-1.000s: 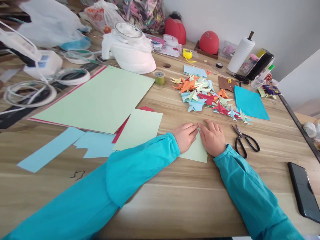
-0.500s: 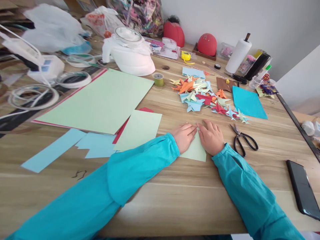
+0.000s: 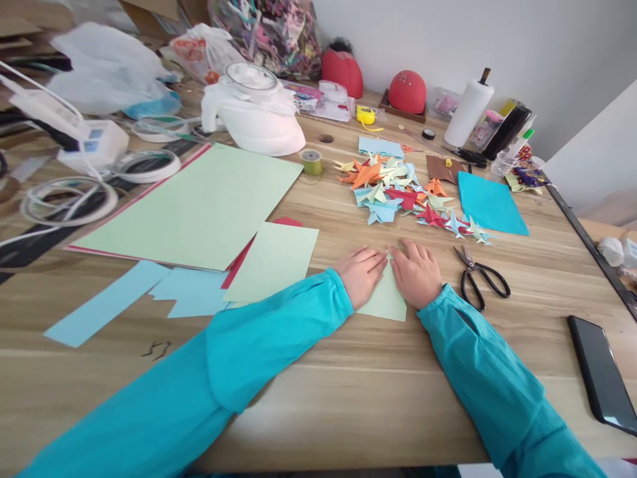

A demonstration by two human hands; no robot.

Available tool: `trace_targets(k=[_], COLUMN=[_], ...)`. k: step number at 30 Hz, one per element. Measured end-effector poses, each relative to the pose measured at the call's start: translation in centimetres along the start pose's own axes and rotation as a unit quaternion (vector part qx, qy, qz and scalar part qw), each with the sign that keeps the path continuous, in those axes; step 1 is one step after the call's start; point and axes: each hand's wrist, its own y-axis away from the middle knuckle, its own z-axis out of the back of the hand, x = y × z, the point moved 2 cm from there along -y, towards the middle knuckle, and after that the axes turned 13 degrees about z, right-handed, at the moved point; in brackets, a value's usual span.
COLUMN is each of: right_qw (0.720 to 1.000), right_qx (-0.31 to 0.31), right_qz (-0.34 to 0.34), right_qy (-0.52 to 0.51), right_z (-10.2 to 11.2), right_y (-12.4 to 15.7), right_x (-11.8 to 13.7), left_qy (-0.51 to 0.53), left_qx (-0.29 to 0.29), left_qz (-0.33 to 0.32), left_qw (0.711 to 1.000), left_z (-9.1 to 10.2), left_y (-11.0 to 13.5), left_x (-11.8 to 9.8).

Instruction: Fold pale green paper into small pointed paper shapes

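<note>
A light green sheet of paper [image 3: 387, 297] lies on the table with its upper part narrowed by folds between my hands. My left hand [image 3: 362, 275] covers its left side, fingers close together and pressed to the paper. From the right, my right hand [image 3: 415, 273] holds the other side, its thumb pressed along the paper near the top point. The fingertips of both hands nearly meet there, and the paper under them is partly hidden. Black-handled scissors [image 3: 480, 277] lie just right of my right hand. Beyond the hands sits a pile of folded paper figures [image 3: 383, 192] in several colours.
To the left lie a green rectangle [image 3: 279, 259], a large green sheet [image 3: 199, 206] and blue paper strips [image 3: 107, 302]. A thread spool [image 3: 312, 163], a turquoise square [image 3: 492, 202] and a yellow tape measure [image 3: 365, 115] are farther back. A phone [image 3: 602, 372] rests at right.
The whole view has shifted slightly. Both hands stay pressed on the green paper, with little visible difference in their grip.
</note>
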Motion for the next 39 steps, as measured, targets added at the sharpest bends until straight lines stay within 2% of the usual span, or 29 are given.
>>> trace_targets(k=[10, 21, 27, 34, 39], right_qw=[1.000, 1.000, 0.999, 1.000, 1.000], right_qx=[0.009, 0.013, 0.027, 0.022, 0.004], right_qz=[-0.006, -0.011, -0.016, -0.016, -0.012], right_qy=[-0.007, -0.004, -0.003, -0.008, -0.008], right_z=[0.0, -0.3, -0.1, -0.3, -0.5], right_y=[0.0, 0.1, 0.1, 0.2, 0.3], right_x=[-0.1, -0.1, -0.1, -0.2, -0.3], left_qy=[0.014, 0.005, 0.017, -0.011, -0.006], left_qx=[-0.038, -0.033, -0.052, -0.035, -0.046], left_qz=[0.002, -0.010, -0.011, -0.006, 0.000], left_qw=[0.999, 0.999, 0.998, 0.999, 0.999], left_z=[-0.5, 1.9, 2.7, 3.3, 3.8], left_y=[1.4, 4.7, 6.9, 8.3, 8.9], left_x=[0.0, -0.6, -0.7, -1.0, -1.4])
